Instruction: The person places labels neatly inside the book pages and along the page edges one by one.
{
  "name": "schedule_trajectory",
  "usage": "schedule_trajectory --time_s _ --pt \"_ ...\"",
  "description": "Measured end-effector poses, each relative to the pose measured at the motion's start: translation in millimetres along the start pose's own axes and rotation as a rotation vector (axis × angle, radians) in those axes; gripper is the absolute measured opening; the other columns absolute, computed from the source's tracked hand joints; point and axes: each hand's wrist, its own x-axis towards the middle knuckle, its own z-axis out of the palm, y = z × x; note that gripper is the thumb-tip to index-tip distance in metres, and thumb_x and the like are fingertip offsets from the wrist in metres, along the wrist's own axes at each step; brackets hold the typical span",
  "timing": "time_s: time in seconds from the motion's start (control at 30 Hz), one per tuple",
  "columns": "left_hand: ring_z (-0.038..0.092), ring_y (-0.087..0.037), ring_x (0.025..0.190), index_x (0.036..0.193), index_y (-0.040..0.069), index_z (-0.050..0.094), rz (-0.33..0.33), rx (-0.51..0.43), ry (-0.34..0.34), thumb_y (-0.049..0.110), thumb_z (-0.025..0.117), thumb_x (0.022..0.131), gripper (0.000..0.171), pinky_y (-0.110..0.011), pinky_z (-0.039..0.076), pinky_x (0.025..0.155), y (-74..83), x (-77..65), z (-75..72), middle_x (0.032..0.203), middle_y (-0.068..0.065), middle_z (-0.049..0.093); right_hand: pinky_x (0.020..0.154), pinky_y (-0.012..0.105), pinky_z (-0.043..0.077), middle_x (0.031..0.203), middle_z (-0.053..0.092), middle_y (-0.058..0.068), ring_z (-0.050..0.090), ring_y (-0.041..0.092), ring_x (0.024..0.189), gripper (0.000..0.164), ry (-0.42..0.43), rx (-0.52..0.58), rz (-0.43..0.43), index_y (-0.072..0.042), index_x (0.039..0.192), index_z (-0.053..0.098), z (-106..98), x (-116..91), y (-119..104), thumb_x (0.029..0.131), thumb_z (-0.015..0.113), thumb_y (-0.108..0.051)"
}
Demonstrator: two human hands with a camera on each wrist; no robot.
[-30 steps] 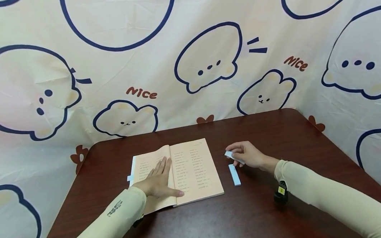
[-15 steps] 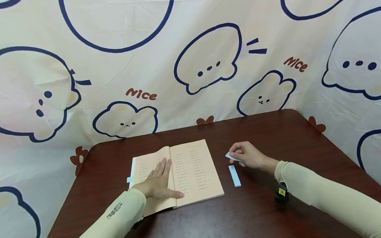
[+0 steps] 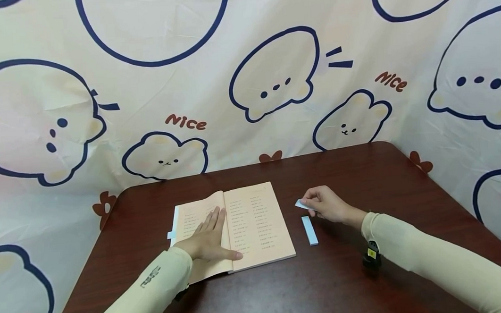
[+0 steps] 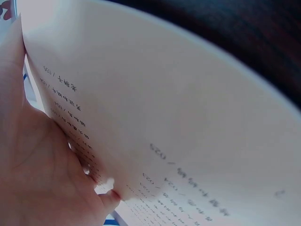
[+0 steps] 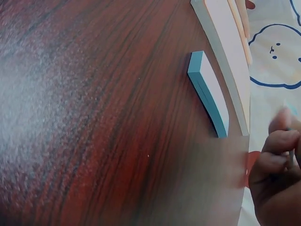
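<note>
An open book (image 3: 263, 229) with rows of small print lies on the table. My left hand (image 3: 207, 241) rests on its left page with fingers spread, the thumb reaching across the spine. Between the thumb and fingers of my right hand (image 3: 328, 206) is a small light blue sticky note (image 3: 303, 204), partly hidden by the fingers. Just below that hand, a narrow pad of blue sticky notes (image 3: 309, 230) lies right of the book. The right wrist view shows the pad (image 5: 210, 96) as a thick block, with the curled right fingers (image 5: 281, 141) at the edge.
A pale blue tab (image 3: 171, 235) sticks out from the book's left edge. The dark wooden table (image 3: 266, 297) has rounded far corners. Behind and beside it hangs a cloth (image 3: 213, 92) with cartoon animals.
The right fingers have shifted their hold on the blue sticky note and drawn up from the pad a little. My left hand has stayed in place on the book.
</note>
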Motion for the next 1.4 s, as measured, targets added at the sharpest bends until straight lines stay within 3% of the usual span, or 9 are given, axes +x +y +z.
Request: schedule_trajectory --time_s 0.1,0.23,0.3,0.37,0.47,0.57,0.77,1.0,1.4 --pt "-0.005 -0.036 0.16 0.162 0.006 -0.008 0.0 0.002 0.003 0.08 0.07 0.072 0.14 -0.06 0.009 0.126 0.2 -0.9 -0.5 0.171 -0.017 -0.011 0.047 0.021 0.034 0.062 0.05 0.002 0.039 0.007 0.051 0.025 0.034 -0.064 -0.033 0.008 0.101 0.064 1 1 0 0.106 0.054 -0.015" --pt "-0.005 -0.036 0.16 0.162 0.005 -0.008 0.003 -0.006 -0.001 0.08 0.07 0.073 0.14 -0.06 0.009 0.126 0.4 -2.0 -1.3 0.171 -0.018 -0.011 0.066 0.027 0.052 0.085 0.064 0.014 0.06 0.015 0.075 0.026 0.062 -0.145 -0.029 0.006 0.105 0.066 1 0 -1 0.106 0.052 -0.016" --pt "-0.005 -0.037 0.159 0.162 0.004 -0.008 0.008 -0.014 0.0 0.08 0.07 0.072 0.141 -0.061 0.009 0.126 0.1 -2.3 -1.2 0.171 -0.019 -0.011 0.074 0.031 0.055 0.101 0.068 0.018 0.064 0.019 0.087 0.027 0.061 -0.162 -0.02 0.006 0.106 0.066 1 0 -1 0.107 0.051 -0.017" --pt "-0.005 -0.038 0.159 0.162 0.004 -0.007 0.011 -0.019 0.001 0.081 0.07 0.071 0.141 -0.061 0.008 0.126 -0.2 -2.6 -1.1 0.171 -0.019 -0.01 0.069 0.029 0.054 0.092 0.066 0.017 0.062 0.017 0.079 0.029 0.047 -0.149 -0.001 0.007 0.104 0.065 0 0 -2 0.108 0.048 -0.017" --pt "-0.006 -0.035 0.16 0.162 0.006 -0.008 0.005 -0.008 -0.002 0.084 0.068 0.069 0.143 -0.06 0.007 0.127 -2.5 -0.5 1.3 0.171 -0.017 -0.012 0.054 0.024 0.039 0.072 0.054 0.007 0.043 0.01 0.058 0.029 0.019 -0.113 0.002 0.009 0.101 0.06 0 0 -4 0.109 0.044 -0.014" --pt "-0.009 -0.031 0.16 0.162 0.009 -0.011 -0.01 0.015 -0.013 0.086 0.066 0.069 0.144 -0.057 0.006 0.128 -4.5 1.6 3.2 0.171 -0.013 -0.015 0.049 0.023 0.03 0.062 0.042 0.0 0.03 0.008 0.05 0.028 -0.009 -0.086 -0.012 0.01 0.098 0.056 -1 1 -6 0.109 0.042 -0.012" --pt "-0.006 -0.036 0.16 0.162 0.006 -0.009 0.005 -0.014 -0.012 0.082 0.068 0.071 0.142 -0.06 0.007 0.127 -3.5 0.2 0.2 0.171 -0.016 -0.013 0.05 0.023 0.032 0.061 0.041 -0.003 0.034 0.006 0.053 0.027 0.007 -0.13 -0.052 0.008 0.088 0.059 1 8 -8 0.105 0.053 -0.012" --pt "-0.006 -0.038 0.159 0.162 0.005 -0.008 0.036 -0.032 -0.013 0.086 0.066 0.069 0.143 -0.062 0.006 0.126 -6.1 -1.7 -0.2 0.171 -0.017 -0.013 0.053 0.026 0.034 0.062 0.04 -0.004 0.036 0.01 0.057 0.03 0.024 -0.207 -0.033 0.004 0.086 0.067 2 17 -16 0.102 0.06 -0.021" --pt "-0.01 -0.032 0.16 0.162 0.011 -0.011 0.017 -0.012 -0.03 0.089 0.066 0.065 0.147 -0.057 0.004 0.128 -9.6 5.1 3.8 0.171 -0.01 -0.017 0.049 0.024 0.029 0.052 0.032 -0.006 0.029 0.011 0.048 0.034 -0.008 -0.167 0.041 0.006 0.084 0.066 7 30 -18 0.102 0.061 -0.023"
